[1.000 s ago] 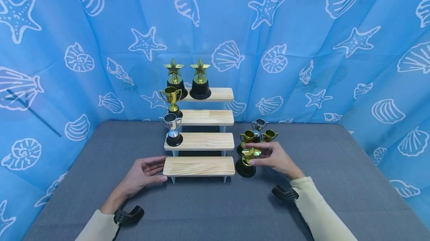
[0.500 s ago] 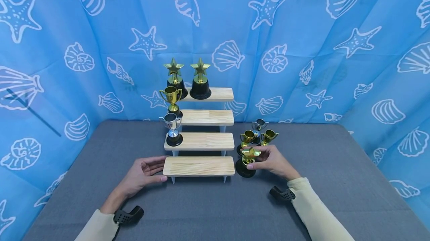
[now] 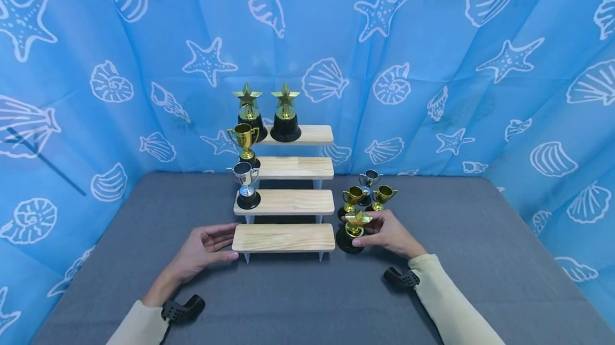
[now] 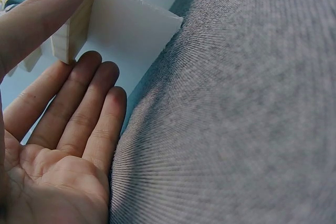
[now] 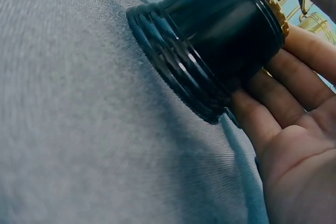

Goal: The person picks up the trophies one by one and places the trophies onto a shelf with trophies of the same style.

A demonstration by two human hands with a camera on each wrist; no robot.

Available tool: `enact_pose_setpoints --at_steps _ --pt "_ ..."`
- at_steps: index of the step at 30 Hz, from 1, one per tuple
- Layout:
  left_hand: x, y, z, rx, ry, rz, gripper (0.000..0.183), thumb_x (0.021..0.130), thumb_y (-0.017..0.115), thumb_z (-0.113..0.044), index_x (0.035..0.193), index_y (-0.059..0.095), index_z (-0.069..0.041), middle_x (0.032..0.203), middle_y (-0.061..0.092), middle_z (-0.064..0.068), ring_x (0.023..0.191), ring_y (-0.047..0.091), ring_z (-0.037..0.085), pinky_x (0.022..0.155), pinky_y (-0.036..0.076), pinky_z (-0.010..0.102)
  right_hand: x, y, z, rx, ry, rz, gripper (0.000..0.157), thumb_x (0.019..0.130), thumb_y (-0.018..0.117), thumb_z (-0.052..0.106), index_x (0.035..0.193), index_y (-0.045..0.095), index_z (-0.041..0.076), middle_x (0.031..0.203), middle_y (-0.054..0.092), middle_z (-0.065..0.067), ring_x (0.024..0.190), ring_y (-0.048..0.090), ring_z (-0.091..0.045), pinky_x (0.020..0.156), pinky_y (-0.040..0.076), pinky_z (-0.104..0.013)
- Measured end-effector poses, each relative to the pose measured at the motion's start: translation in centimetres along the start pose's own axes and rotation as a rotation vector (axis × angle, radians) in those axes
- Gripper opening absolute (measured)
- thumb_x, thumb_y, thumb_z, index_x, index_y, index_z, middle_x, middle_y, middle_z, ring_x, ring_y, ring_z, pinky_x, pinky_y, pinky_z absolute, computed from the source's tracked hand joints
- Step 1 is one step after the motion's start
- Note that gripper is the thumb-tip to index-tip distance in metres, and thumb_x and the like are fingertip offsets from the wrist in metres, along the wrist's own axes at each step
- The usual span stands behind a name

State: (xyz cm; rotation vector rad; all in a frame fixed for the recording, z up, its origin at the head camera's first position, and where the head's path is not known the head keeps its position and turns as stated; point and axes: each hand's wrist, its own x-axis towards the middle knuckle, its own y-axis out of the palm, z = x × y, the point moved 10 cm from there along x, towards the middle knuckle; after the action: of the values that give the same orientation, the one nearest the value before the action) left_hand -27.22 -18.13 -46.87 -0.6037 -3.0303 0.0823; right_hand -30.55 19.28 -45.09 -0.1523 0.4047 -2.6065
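On the grey cloth right of the wooden stepped shelf (image 3: 283, 237), a gold star trophy (image 3: 354, 227) stands on its black base. My right hand (image 3: 386, 233) holds it, thumb in front and fingers behind. In the right wrist view the black trophy base (image 5: 220, 40) sits upright on the cloth, fingers (image 5: 257, 114) along its side. My left hand (image 3: 204, 249) lies at the left end of the lowest step, thumb in front of it. The left wrist view has the fairly straight fingers (image 4: 79, 103) at the board's end (image 4: 71, 38), beside a white support.
Two star trophies (image 3: 285, 115) stand on the top step. Below are a gold cup trophy (image 3: 244, 139) and a silver cup trophy (image 3: 246, 185) at the left ends. Behind my right hand are two gold cups (image 3: 383, 195) and a silver cup (image 3: 369, 180). A blue curtain (image 3: 307, 40) hangs behind.
My right hand has slid slightly down and toward me around the star trophy, its thumb now lower on the front. The trophy and my left hand stay in place.
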Motion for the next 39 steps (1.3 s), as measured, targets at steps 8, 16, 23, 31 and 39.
enact_pose_setpoints --at_steps 8,16,23,31,39 --pt "0.03 0.01 -0.13 0.007 -0.007 -0.001 0.073 0.082 0.081 0.001 0.143 0.043 0.016 0.143 0.048 0.036 0.12 0.062 0.012 0.104 0.051 0.029 0.01 0.25 -0.45 0.015 -0.004 0.006 0.055 0.08 0.086 0.006 0.128 0.064 -0.009 0.123 0.068 -0.023 0.096 0.068 -0.016 0.083 0.061 -0.026" --pt "0.15 -0.05 -0.12 0.023 -0.017 0.0 0.073 0.083 0.081 0.0 0.143 0.043 0.015 0.143 0.049 0.035 0.124 0.061 0.019 0.105 0.051 0.03 -0.08 -0.09 -0.72 -0.009 -0.006 -0.043 0.049 0.078 0.088 0.006 0.119 0.067 -0.01 0.109 0.074 -0.014 0.09 0.068 -0.015 0.079 0.061 -0.025" --pt "0.15 -0.09 -0.14 0.03 -0.012 0.004 0.072 0.083 0.081 0.0 0.143 0.043 0.015 0.143 0.049 0.035 0.125 0.061 0.021 0.105 0.051 0.03 0.28 0.44 -0.4 0.044 -0.036 -0.017 0.053 0.079 0.086 0.004 0.126 0.065 -0.009 0.127 0.068 -0.02 0.114 0.067 -0.017 0.097 0.055 -0.025" --pt "0.09 0.0 -0.22 0.02 -0.005 0.01 0.072 0.083 0.08 0.001 0.143 0.043 0.015 0.143 0.048 0.035 0.123 0.061 0.018 0.105 0.05 0.03 0.06 0.23 -0.45 -0.002 -0.05 -0.022 0.046 0.081 0.085 0.005 0.122 0.068 -0.007 0.118 0.072 -0.019 0.096 0.069 -0.014 0.082 0.061 -0.025" --pt "0.02 0.0 -0.08 0.018 -0.005 0.009 0.072 0.083 0.08 0.002 0.143 0.043 0.015 0.142 0.049 0.035 0.123 0.062 0.016 0.104 0.051 0.028 0.13 0.51 -0.1 0.01 -0.071 -0.003 0.049 0.082 0.084 0.005 0.126 0.067 -0.007 0.125 0.069 -0.019 0.105 0.068 -0.017 0.089 0.059 -0.026"
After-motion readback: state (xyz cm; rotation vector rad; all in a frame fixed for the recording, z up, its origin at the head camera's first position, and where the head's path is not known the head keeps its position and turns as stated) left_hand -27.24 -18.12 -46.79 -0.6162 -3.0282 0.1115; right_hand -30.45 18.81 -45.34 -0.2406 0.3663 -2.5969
